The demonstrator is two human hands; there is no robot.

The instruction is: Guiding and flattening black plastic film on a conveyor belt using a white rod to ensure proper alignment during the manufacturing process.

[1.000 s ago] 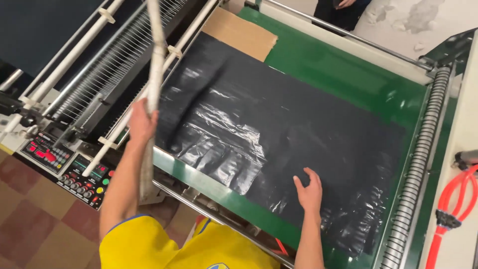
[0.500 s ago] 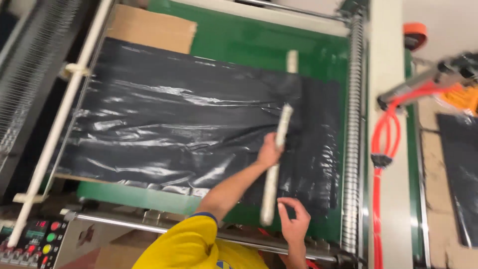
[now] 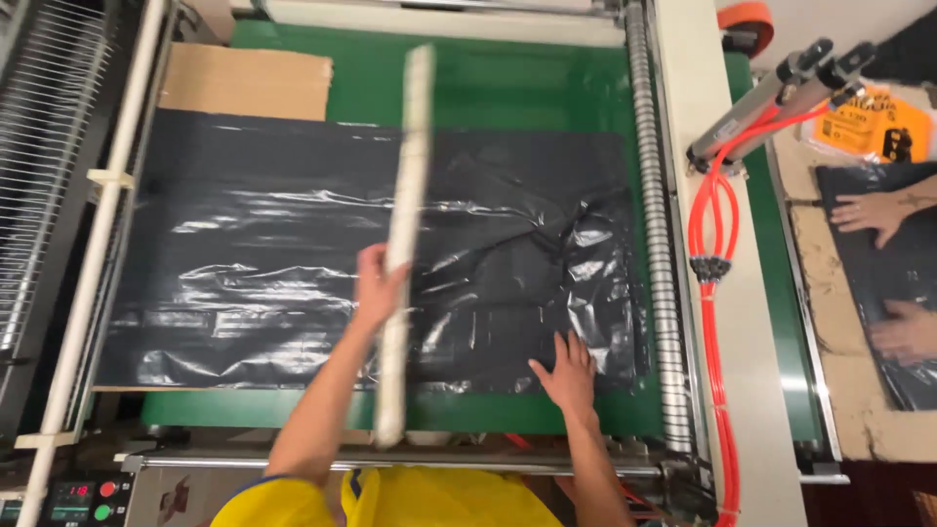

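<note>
Far left of the black plastic sheet [image 3: 293,254], a white rail [image 3: 98,234] runs along the machine's edge, and below it sits a small control panel [image 3: 83,498] with a red and a green button. A piece of brown cardboard [image 3: 244,83] lies at the sheet's top left corner, touching it. The sheet itself is spread flat on the green surface [image 3: 508,88], shiny and wrinkled, covering most of it.

Over the middle of the sheet, the left hand [image 3: 376,283] has its fingers wrapped around a long pale stick [image 3: 402,244], gripping it around the middle; the stick runs from near the top edge of the sheet to past its bottom edge and looks blurred. Whether it touches the sheet I cannot tell.

Right of the stick, the right hand [image 3: 568,373] lies flat on the sheet's lower right part, fingers spread and pressing down on the plastic.

Just past the sheet's right edge, a ridged metal roller [image 3: 656,244] runs top to bottom. Beyond that, orange hoses [image 3: 708,234] hang from a grey fitting. Furthest right, another person's hands [image 3: 878,215] rest on a second dark sheet [image 3: 908,283], beside an orange packet [image 3: 869,122].
</note>
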